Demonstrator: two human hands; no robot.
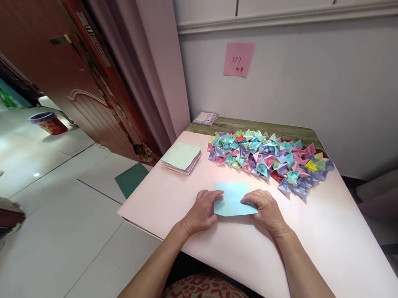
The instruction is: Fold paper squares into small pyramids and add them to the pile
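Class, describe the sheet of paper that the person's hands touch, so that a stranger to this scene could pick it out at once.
On the pale pink table by the wall, near its front edge, a light blue sheet lies between the left hand and right hand. Unlike the paper stack and the heap of folded pieces behind it, it lies single and flat.

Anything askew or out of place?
Nothing much: light blue sheet flat between left hand and right hand, paper stack roughly squared, folded pieces in one heap. Pink note on the wall hangs slightly tilted.
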